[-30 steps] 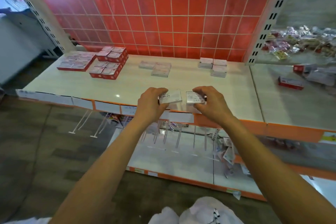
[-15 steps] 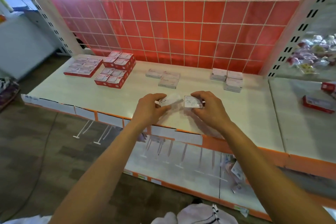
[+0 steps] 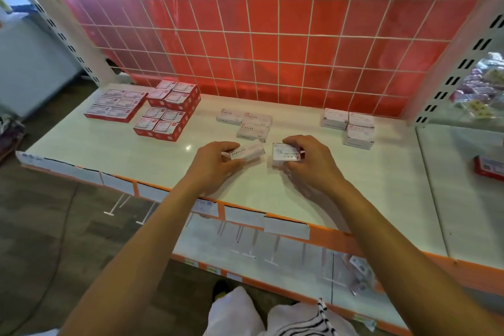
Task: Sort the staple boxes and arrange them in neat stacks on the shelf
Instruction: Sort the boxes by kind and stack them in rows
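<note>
Fourteen red box tops (image 3: 170,125), four long white boxes (image 3: 253,132), perhaps seven squarer white boxes (image 3: 360,133).

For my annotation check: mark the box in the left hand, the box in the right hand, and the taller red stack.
left-hand box (image 3: 246,151): head view, printed top face.
right-hand box (image 3: 285,153): head view, top face.
taller red stack (image 3: 177,97): head view, top of front-right box.

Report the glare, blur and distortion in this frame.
Head view: one small glare spot on the shelf, left of the left hand; the wide-angle lens bows the wire grid; upper left corner hazy and smeared; STAPLES print on the staple box is readable; soft shadow below the right hand holding the paper clip box.
</note>
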`<state>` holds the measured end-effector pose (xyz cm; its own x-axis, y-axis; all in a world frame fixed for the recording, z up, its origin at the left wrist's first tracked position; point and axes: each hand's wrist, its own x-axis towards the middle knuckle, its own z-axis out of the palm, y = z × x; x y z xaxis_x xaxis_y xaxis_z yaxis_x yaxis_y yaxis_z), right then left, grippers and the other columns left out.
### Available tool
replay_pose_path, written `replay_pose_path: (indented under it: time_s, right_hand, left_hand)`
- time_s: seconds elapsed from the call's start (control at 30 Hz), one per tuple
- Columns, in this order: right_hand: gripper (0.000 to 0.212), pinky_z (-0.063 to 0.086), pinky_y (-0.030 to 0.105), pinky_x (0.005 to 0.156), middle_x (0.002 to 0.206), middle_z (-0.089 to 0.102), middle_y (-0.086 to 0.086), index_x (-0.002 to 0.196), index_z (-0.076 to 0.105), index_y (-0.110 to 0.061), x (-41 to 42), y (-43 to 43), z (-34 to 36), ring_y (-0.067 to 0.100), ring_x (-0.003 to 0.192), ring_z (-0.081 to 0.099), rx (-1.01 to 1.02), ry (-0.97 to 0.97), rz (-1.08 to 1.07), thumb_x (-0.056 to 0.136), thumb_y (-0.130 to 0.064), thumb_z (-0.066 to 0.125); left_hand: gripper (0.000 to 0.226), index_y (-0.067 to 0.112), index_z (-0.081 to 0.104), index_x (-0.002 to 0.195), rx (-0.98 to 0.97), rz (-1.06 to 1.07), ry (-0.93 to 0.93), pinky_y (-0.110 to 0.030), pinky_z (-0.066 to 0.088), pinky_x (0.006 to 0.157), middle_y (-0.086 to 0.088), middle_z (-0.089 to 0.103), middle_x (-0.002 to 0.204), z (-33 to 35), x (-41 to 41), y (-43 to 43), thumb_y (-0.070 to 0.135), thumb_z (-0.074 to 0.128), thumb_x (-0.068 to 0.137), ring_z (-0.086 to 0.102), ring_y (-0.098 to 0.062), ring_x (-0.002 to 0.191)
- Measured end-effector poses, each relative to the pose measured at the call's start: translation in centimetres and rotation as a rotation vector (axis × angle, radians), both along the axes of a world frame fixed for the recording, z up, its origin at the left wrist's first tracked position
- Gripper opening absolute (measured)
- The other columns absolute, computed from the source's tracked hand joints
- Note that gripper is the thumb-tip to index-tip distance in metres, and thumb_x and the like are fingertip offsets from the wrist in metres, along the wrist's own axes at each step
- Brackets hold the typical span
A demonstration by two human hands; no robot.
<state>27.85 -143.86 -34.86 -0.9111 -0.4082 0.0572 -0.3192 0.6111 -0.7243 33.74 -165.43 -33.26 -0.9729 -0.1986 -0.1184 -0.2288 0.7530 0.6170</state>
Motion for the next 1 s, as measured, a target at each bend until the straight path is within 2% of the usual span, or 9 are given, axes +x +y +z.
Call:
replay_pose_path:
  time_s: [0.13, 0.2, 0.3, 0.4, 0.5, 0.6, 0.77, 0.9, 1.0]
  right_hand:
    - [0.052, 0.038, 0.017, 0.085, 0.126, 0.056, 0.005, 0.127, 0.056, -0.017, -0.6, -1.7, 0.0, 0.015, 0.111, 0.050, -0.003, -0.023, -0.041, 0.078, -0.011, 0.073]
    - [0.051, 0.038, 0.016, 0.083, 0.125, 0.056, 0.005, 0.126, 0.057, -0.017, -0.9, -2.9, 0.2, 0.012, 0.105, 0.049, -0.022, -0.024, -0.063, 0.078, -0.011, 0.073]
    - [0.049, 0.039, 0.016, 0.084, 0.124, 0.057, 0.005, 0.124, 0.058, -0.016, -1.2, -4.7, 0.1, 0.007, 0.099, 0.046, -0.063, -0.021, -0.105, 0.078, -0.010, 0.071]
    - [0.046, 0.044, 0.018, 0.086, 0.123, 0.056, 0.003, 0.123, 0.058, -0.018, -1.5, -6.5, 0.2, 0.006, 0.101, 0.047, -0.105, -0.028, -0.158, 0.079, -0.011, 0.071]
    - [0.045, 0.043, 0.011, 0.082, 0.118, 0.055, -0.001, 0.122, 0.058, -0.019, -1.7, -8.0, 0.3, 0.006, 0.102, 0.047, -0.126, -0.035, -0.208, 0.080, -0.011, 0.071]
    - [0.047, 0.041, 0.004, 0.075, 0.120, 0.055, -0.001, 0.123, 0.058, -0.019, -1.8, -9.2, 0.2, 0.005, 0.102, 0.047, -0.121, -0.025, -0.233, 0.079, -0.010, 0.071]
    - [0.046, 0.044, 0.017, 0.088, 0.124, 0.056, 0.002, 0.124, 0.058, -0.019, -1.6, -10.3, 0.0, 0.009, 0.107, 0.051, -0.089, -0.020, -0.266, 0.081, -0.012, 0.071]
    - [0.046, 0.039, -0.001, 0.071, 0.124, 0.055, 0.000, 0.125, 0.057, -0.021, -1.5, -10.6, 0.2, 0.007, 0.107, 0.050, -0.083, -0.022, -0.317, 0.082, -0.013, 0.070]
    - [0.045, 0.035, -0.004, 0.068, 0.122, 0.056, 0.002, 0.125, 0.058, -0.018, -1.5, -10.5, 0.6, 0.004, 0.102, 0.047, -0.057, 0.022, -0.342, 0.082, -0.011, 0.069]
  left_hand:
    - [0.046, 0.016, 0.055, 0.133, 0.081, -0.016, -0.043, -0.018, 0.045, 0.074, -0.002, 0.060, 0.130, 0.2, -0.8, -2.3, 0.027, 0.065, 0.089, 0.060, -0.013, 0.094]
    - [0.048, 0.017, 0.054, 0.134, 0.078, -0.038, -0.067, -0.023, 0.049, 0.080, -0.002, 0.059, 0.132, 0.3, -1.4, -3.8, 0.028, 0.066, 0.088, 0.061, -0.016, 0.099]
    - [0.051, 0.018, 0.051, 0.137, 0.002, -0.091, -0.101, -0.027, 0.047, 0.086, -0.002, 0.056, 0.135, 0.7, -2.3, -6.1, 0.027, 0.066, 0.089, 0.059, -0.013, 0.100]
    - [0.052, 0.017, 0.050, 0.138, -0.110, -0.138, -0.086, -0.026, 0.044, 0.088, -0.005, 0.055, 0.135, 1.3, -3.2, -8.0, 0.022, 0.066, 0.089, 0.057, -0.015, 0.101]
    - [0.052, 0.017, 0.051, 0.137, -0.177, -0.174, -0.057, -0.028, 0.044, 0.091, -0.007, 0.054, 0.135, 1.3, -4.1, -9.3, 0.019, 0.068, 0.087, 0.057, -0.021, 0.110]
    - [0.052, 0.017, 0.051, 0.136, -0.187, -0.203, -0.044, -0.029, 0.044, 0.092, -0.008, 0.055, 0.132, 0.8, -4.9, -10.3, 0.019, 0.069, 0.087, 0.056, -0.022, 0.111]
    - [0.052, 0.015, 0.054, 0.133, -0.129, -0.212, -0.006, -0.026, 0.047, 0.091, -0.007, 0.060, 0.129, -0.1, -6.2, -11.2, 0.018, 0.072, 0.084, 0.060, -0.020, 0.108]
    - [0.050, 0.013, 0.057, 0.130, -0.107, -0.190, 0.059, -0.026, 0.046, 0.092, -0.007, 0.064, 0.124, -0.6, -6.8, -11.5, 0.018, 0.072, 0.082, 0.063, -0.021, 0.106]
    - [0.050, 0.012, 0.056, 0.130, -0.086, -0.176, 0.093, -0.026, 0.048, 0.089, -0.005, 0.065, 0.123, -1.1, -7.0, -11.4, 0.017, 0.072, 0.083, 0.064, -0.019, 0.103]
